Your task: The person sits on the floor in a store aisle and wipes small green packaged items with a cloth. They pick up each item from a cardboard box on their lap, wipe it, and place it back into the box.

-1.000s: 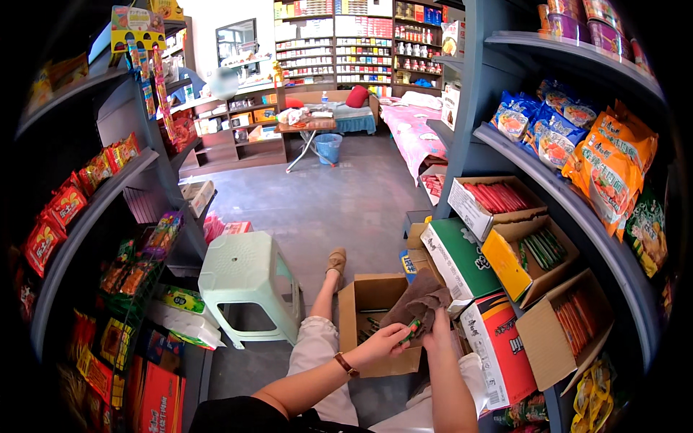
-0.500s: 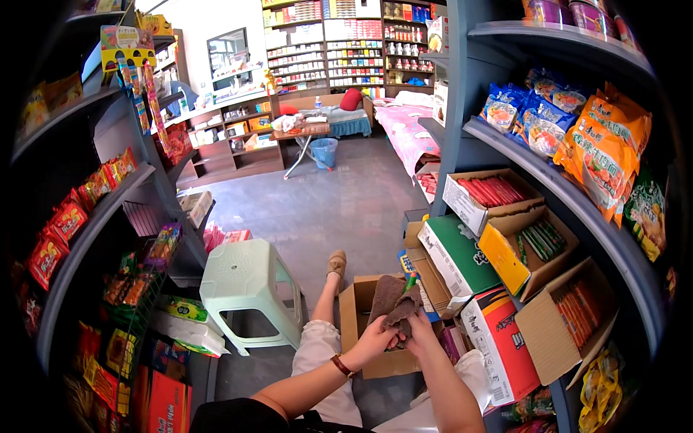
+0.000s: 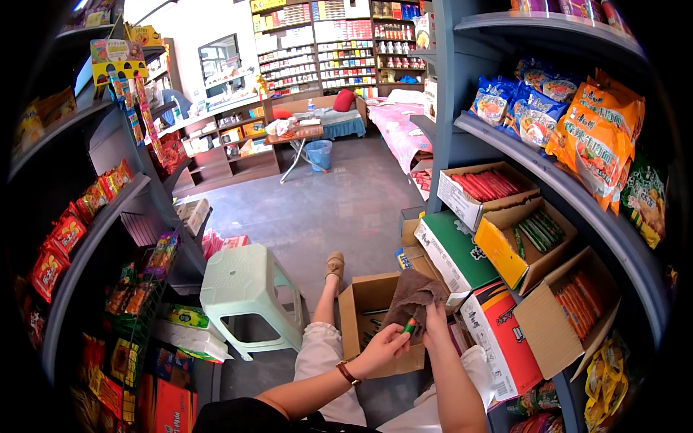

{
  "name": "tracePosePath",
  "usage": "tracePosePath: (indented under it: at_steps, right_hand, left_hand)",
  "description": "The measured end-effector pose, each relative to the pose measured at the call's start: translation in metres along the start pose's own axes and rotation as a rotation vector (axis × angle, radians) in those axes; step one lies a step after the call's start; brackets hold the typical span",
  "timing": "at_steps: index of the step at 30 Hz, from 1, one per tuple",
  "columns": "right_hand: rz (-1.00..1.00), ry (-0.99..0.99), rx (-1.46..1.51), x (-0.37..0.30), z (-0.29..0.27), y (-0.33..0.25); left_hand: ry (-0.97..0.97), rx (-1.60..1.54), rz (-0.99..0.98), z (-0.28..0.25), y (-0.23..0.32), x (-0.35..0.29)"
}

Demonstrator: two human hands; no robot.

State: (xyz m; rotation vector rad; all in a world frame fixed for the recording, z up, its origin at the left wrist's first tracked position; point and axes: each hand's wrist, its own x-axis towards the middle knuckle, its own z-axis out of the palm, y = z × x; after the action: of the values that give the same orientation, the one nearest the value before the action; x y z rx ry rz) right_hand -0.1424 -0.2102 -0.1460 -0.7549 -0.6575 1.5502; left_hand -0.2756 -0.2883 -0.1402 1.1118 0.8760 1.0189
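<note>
My left hand is closed on a thin sausage stick in a green wrapper; its green end with a bit of red pokes out past the fingers. Draped from my right hand is a brown cloth, gripped along its right side, just behind the stick. Both hands are over the near right part of an open cardboard box standing on the floor between my legs. A few dark green sticks show inside it; the cloth and my hands hide the rest.
Right of me, open boxes hold red sticks, green sticks and orange sticks, beside a green carton and a red carton. A pale green plastic stool stands at left. Stocked shelves flank both sides.
The stick's end, earlier poking up out of the folded cloth, is now lower in my left hand. The cloth has opened out and hangs from my right hand. The view has shifted slightly.
</note>
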Motion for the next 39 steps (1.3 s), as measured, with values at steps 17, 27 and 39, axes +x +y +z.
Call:
tracePosePath:
  at_steps: [17,27,39]
  right_hand:
    - [-0.031,-0.033,-0.272,0.007,0.0,0.001]
    - [-0.107,0.109,0.015,0.026,-0.029,-0.019]
    - [0.004,0.091,0.078,0.02,-0.016,-0.026]
  left_hand:
    - [0.1,-0.236,-0.052,-0.013,0.004,0.018]
    - [0.312,-0.139,-0.024,-0.039,-0.036,0.026]
    - [0.405,0.5,0.301,-0.064,-0.061,0.059]
